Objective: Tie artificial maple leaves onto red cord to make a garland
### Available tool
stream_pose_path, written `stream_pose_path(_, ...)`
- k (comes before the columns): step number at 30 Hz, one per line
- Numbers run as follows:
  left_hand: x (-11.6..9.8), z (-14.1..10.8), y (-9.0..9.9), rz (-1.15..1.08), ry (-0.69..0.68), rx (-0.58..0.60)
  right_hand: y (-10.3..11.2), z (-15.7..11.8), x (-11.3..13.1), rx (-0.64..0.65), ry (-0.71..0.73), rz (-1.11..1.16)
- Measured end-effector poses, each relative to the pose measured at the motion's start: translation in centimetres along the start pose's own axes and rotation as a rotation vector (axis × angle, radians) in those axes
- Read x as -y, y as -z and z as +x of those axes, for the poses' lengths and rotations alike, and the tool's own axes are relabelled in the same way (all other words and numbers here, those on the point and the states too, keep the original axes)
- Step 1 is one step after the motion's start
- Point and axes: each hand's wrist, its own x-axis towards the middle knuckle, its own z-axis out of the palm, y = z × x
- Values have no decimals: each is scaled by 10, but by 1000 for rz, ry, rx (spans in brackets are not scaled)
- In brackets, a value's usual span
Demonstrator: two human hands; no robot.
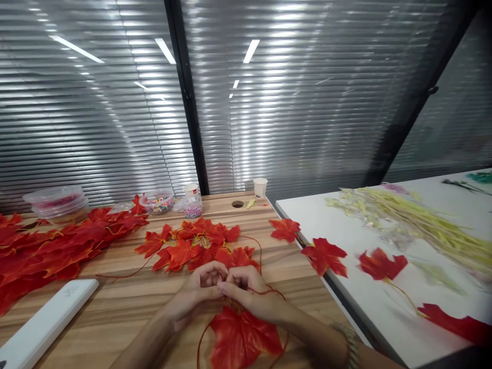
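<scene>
My left hand (203, 287) and my right hand (248, 292) meet over the wooden table, fingertips pinched together. A thin red cord (274, 291) runs out from the fingers of my right hand and loops past its wrist. What my left fingertips pinch is too small to make out. Just below the hands lies a large red maple leaf (243, 338), its stem end close under my fingers, with cord curving down on both sides. Beyond my hands is a cluster of red artificial leaves (200, 243), joined with cord and yellowish stems.
A big heap of red leaves (65, 241) covers the left side, near a white oblong device (49, 323). At the back stand a bead tub (157, 201), a small bead cup (192, 209) and a paper cup (260, 188). Yellow stems (430, 215) lie on the white table (307, 210).
</scene>
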Motion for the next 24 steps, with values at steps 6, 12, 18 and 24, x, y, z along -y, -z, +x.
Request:
stream_pose_path(6,-6,-1,0,30,-3,5,-1,0,7,-9,17,-2)
stream_pose_path(12,-3,0,0,-8,13,-2,1,4,4,-7,22,8)
stream_pose_path(18,-4,-2,-3,-40,7,-3,1,6,1,-24,15,50)
stream_pose_path(24,-7,-2,-3,4,7,-68,2,5,5,-10,-1,35)
